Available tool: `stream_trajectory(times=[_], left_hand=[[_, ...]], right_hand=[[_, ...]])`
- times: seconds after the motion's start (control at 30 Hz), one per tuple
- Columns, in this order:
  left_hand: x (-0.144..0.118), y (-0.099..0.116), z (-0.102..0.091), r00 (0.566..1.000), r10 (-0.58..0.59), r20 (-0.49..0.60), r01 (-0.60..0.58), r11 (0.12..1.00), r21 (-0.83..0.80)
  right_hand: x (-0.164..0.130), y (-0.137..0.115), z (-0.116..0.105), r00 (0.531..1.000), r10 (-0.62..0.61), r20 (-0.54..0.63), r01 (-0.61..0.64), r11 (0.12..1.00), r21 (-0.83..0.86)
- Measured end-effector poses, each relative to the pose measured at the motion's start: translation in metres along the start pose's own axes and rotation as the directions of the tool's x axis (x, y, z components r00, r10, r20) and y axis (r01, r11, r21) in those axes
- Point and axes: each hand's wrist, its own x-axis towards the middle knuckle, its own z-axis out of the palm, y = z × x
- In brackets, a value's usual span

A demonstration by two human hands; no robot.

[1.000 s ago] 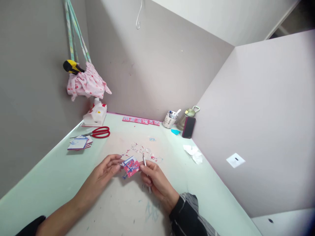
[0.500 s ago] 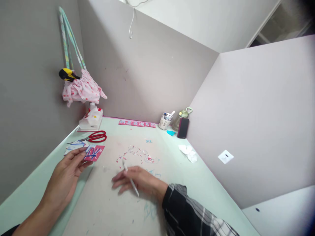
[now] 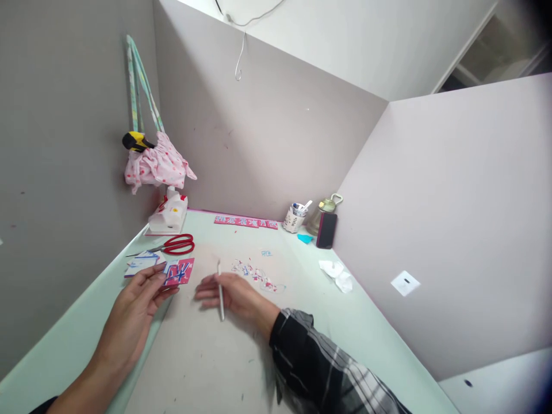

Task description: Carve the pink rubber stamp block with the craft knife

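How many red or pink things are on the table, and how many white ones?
Red or pink: 3 – scissors, card at the left hand, strip.
White: 3 – dispenser, cup, tissue.
Total: 6

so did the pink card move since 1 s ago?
Yes. The pink card went left from mid-table, and the left hand sets it by the red scissors.

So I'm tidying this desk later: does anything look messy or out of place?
Yes: small red and white paper scraps lie strewn on the table beyond the right hand, and a crumpled tissue lies near the right wall. The scissors lie loose near the left wall.
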Motion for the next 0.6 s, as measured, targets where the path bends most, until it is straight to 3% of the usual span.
stream_trajectory(times=[0.13,0.23,0.33,0.47,0.53,0.6], left_hand=[[-0.007,-0.003,0.004,0.996,-0.057,0.068,0.051,0.995,0.081],[-0.013,-0.01,0.008,0.97,-0.103,0.221,0.044,0.965,0.258],[-0.017,-0.021,0.011,0.935,-0.089,0.343,-0.096,0.867,0.489],[-0.024,-0.031,0.015,0.936,-0.051,0.347,-0.177,0.785,0.594],[-0.028,-0.031,0.018,0.935,-0.006,0.354,-0.233,0.744,0.627],[-0.031,-0.031,0.02,0.93,0.035,0.365,-0.28,0.713,0.643]], right_hand=[[0.011,-0.033,-0.055,0.979,-0.121,-0.162,0.118,0.993,-0.024],[-0.013,-0.042,-0.086,0.977,-0.143,-0.16,0.133,0.989,-0.07],[-0.056,-0.033,-0.091,0.994,-0.101,-0.051,0.094,0.988,-0.123],[-0.099,-0.016,-0.079,0.984,0.067,0.165,-0.027,0.971,-0.236],[-0.105,-0.012,-0.078,0.984,0.047,0.169,0.003,0.958,-0.287],[-0.104,-0.013,-0.081,0.994,-0.07,0.088,0.095,0.937,-0.336]])
